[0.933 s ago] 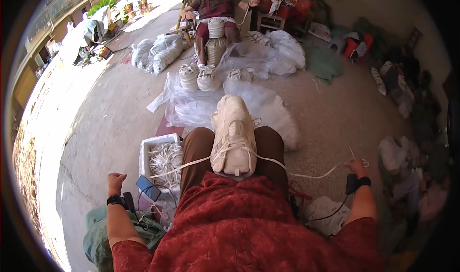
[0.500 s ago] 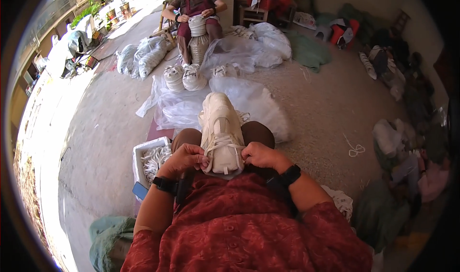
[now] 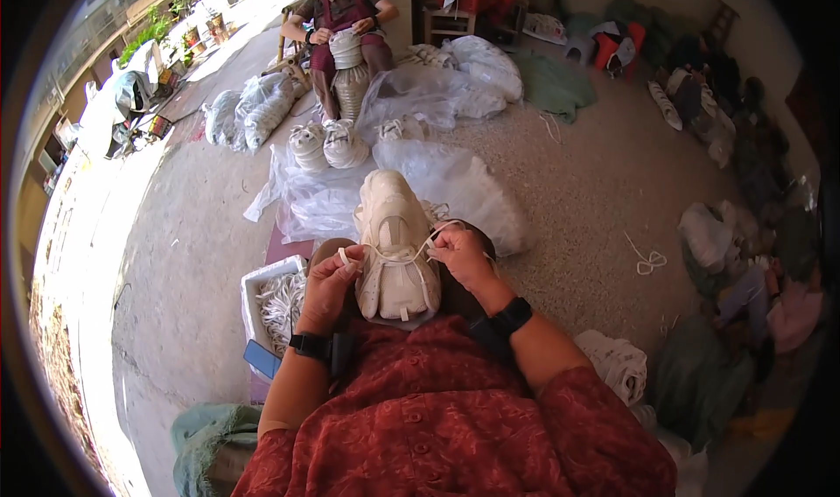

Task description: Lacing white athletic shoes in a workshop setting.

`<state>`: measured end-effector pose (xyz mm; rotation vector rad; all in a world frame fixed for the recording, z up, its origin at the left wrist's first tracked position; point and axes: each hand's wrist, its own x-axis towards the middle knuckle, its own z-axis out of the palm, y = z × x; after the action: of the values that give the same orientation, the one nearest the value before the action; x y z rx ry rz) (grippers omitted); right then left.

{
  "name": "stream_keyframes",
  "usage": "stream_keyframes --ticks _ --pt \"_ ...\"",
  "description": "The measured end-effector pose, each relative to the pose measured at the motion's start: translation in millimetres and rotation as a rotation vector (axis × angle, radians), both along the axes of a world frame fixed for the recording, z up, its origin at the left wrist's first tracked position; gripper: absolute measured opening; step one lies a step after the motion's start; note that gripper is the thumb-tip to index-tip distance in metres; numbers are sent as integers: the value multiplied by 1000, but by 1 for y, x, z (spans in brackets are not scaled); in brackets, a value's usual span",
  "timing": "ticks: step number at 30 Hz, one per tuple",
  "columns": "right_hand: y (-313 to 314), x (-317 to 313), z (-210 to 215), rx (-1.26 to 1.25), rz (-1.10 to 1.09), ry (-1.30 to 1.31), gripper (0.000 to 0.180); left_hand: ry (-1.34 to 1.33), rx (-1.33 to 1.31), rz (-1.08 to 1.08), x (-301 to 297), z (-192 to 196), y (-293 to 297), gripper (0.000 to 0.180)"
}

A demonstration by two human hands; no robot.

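Observation:
A cream sneaker upper (image 3: pixel 404 283) lies in my lap, its heel end toward me, with more shoe uppers stacked under and beyond it. A pale shoelace (image 3: pixel 398 258) runs across its tongue and out to both sides. At the shoe's left edge, my left hand (image 3: pixel 330 280) pinches one end of the shoelace between thumb and fingers. To the right, my right hand (image 3: pixel 461 256) is closed on the other end, which loops up over the fingers. Both hands are held a little above the shoe.
A white box of loose laces (image 3: pixel 248 300) stands at my left, a blue object (image 3: pixel 262 358) at its near corner. Plastic sheeting (image 3: pixel 459 191) and several stacked shoes (image 3: pixel 346 145) lie ahead. Beyond sits another person (image 3: pixel 346 24) holding shoe uppers. Bags and cloth heap along the right.
Both hands have moved from the shoe's heel opening up and forward along its sides. The lace ends are now drawn out from the shoe, and the right hand lifts a loop.

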<state>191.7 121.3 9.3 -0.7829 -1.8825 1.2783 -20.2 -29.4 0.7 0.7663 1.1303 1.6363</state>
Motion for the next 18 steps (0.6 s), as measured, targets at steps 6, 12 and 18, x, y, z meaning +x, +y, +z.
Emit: stream_keyframes --ticks 6,12,18 --pt "-18 -7 -16 105 -159 -46 21 -30 -45 31 2 -3 -2 23" --pt "-21 -9 -16 267 -105 -94 18 -37 -31 25 4 -1 -2 22" --pt "-19 -19 -19 170 -78 -186 16 14 -26 87 7 -6 -2 6"
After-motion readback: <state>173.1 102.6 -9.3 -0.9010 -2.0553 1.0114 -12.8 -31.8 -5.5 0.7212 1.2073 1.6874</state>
